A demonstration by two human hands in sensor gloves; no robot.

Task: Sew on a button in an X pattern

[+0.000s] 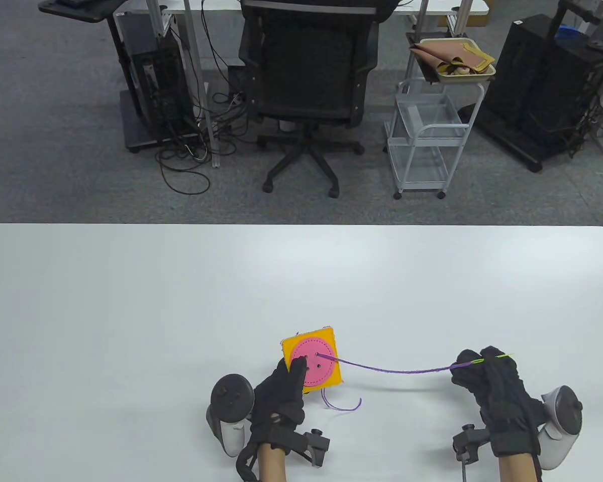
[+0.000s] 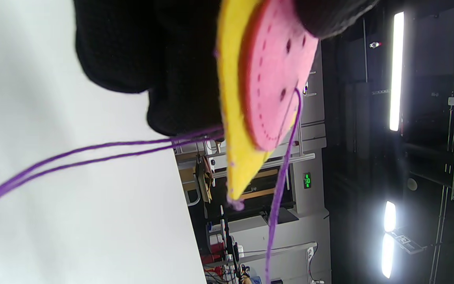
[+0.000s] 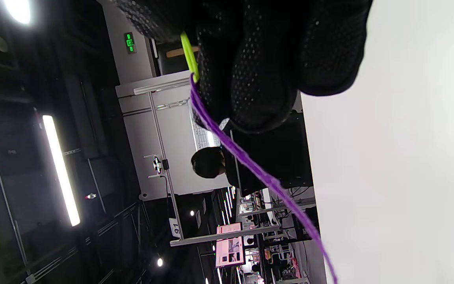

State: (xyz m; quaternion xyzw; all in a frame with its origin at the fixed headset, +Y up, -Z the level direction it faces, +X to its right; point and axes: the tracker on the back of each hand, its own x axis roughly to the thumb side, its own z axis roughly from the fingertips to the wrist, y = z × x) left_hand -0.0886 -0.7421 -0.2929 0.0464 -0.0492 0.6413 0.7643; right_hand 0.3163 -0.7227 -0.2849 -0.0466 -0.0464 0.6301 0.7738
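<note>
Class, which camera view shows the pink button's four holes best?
The table view: the pink button faces the camera, holes laid out. The left wrist view sees the button at a steep slant, partly behind the left hand. The right wrist view misses it.

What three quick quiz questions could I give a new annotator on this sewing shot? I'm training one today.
1. True or false: the purple thread comes out of a hole in the pink button.
2. Which hand holds the yellow-green needle?
3. The left hand holds: A) scissors, B) the yellow felt square, C) a spool.

Key: 1 true. 2 the right hand. 3 B.
</note>
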